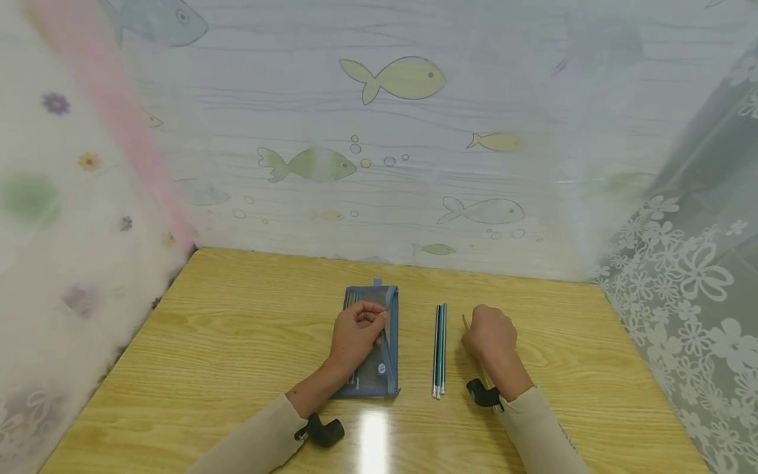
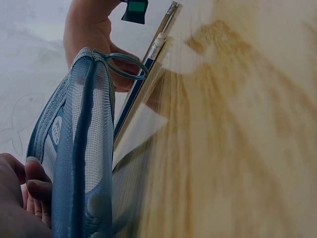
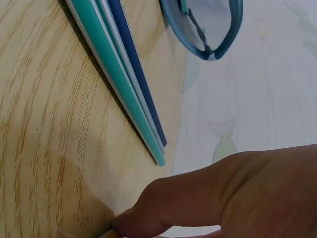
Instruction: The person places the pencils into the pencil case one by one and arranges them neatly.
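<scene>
A blue mesh pencil case (image 1: 388,368) lies on the table with several pencils inside along its left side. My left hand (image 1: 354,337) is over it, thumb and finger pinching the edge of its opening; in the left wrist view the mesh case (image 2: 81,148) stands lifted at that edge. To the right, several blue and green pencils (image 1: 439,349) lie side by side, their eraser ends toward me. Beyond them my right hand (image 1: 493,334) grips a gold-coloured pencil (image 1: 465,321) at the table surface. Only a bit of that pencil (image 3: 110,233) shows by the thumb in the right wrist view.
The wood-patterned table (image 1: 249,329) ends at a fish-print curtain (image 1: 320,210) at the back. A lace curtain (image 1: 699,329) hangs along the right side, a flowered one (image 1: 65,263) along the left. Dark wrist cameras (image 1: 326,431) sit on both wrists.
</scene>
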`<state>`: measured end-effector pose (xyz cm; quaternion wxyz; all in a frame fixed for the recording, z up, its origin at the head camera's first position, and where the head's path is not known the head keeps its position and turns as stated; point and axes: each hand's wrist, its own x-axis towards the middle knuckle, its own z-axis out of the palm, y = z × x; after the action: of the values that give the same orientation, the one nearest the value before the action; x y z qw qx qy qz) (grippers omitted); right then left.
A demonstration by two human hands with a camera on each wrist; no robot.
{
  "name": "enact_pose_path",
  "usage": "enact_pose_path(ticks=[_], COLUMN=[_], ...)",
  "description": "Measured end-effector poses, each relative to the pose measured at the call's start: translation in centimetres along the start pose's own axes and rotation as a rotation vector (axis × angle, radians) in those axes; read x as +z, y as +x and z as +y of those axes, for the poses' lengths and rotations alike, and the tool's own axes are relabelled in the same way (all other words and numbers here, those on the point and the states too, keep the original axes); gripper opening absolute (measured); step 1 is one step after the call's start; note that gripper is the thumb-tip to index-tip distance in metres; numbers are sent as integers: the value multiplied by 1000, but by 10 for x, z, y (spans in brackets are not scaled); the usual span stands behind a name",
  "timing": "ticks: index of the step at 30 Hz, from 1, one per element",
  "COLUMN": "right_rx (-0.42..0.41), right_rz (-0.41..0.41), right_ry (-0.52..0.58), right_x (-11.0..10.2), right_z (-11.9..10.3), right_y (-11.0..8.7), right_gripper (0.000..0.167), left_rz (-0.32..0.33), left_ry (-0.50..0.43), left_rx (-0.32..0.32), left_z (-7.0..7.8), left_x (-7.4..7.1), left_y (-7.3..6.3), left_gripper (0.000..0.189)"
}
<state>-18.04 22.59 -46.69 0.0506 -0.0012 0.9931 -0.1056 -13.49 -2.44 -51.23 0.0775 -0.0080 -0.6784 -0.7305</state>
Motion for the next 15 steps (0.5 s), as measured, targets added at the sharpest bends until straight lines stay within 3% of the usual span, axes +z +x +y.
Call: enact_pose_path(ticks=[7,15], right_rx=[33,15], right_rz=[-60,-127], right_ry=[43,105], right_x=[-1,-5], right_z=[5,12], right_y=[3,5], right_gripper=[26,25], left_rz=[4,5], left_ry=[1,5], left_rx=[0,0], left_z=[0,0], left_x=[1,1], left_y=[0,-1], left_gripper=[6,9])
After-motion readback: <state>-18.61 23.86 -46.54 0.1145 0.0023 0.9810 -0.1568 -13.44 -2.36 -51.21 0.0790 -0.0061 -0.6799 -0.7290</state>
